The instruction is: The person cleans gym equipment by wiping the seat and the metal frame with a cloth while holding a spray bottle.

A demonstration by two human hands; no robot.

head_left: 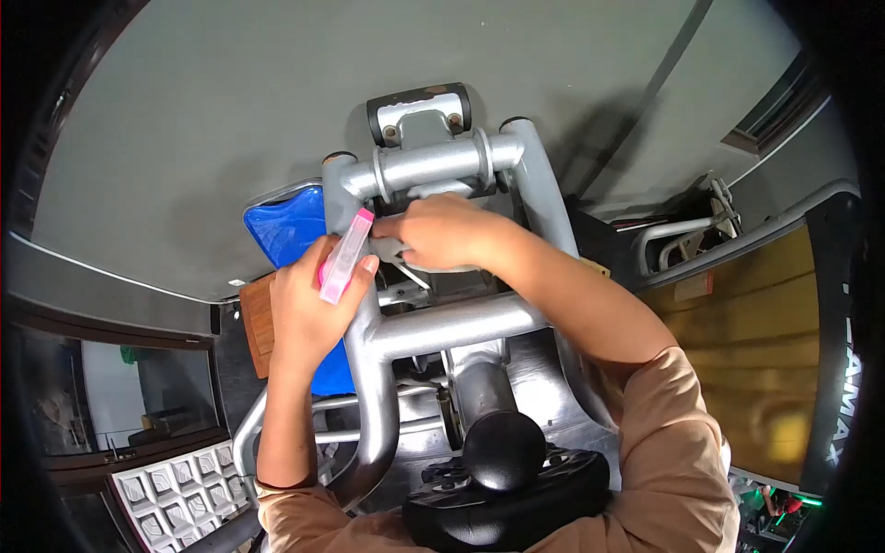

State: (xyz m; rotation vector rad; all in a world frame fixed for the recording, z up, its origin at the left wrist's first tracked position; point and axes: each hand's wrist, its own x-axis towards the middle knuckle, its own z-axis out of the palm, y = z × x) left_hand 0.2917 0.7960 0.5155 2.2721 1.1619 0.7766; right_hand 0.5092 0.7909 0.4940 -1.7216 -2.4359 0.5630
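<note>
My left hand [309, 300] is closed around a slim clear container with pink ends [345, 260], held tilted in front of the left upright of a silver gym machine [442, 332]. Just right of it, my right hand [452, 230] presses a grey cloth [389, 249] against the machine's frame, below the upper crossbar [424, 166]. Part of the cloth is hidden under my fingers. The right forearm reaches across the frame, covering some of its right side.
A black rounded knob [504, 450] and a dark pad [516, 507] are close to my body. Behind the left upright stands a blue seat [290, 226] beside a brown wooden board [258, 323]. A grey wall [240, 111] rises behind; a yellowish panel [747, 341] is at right.
</note>
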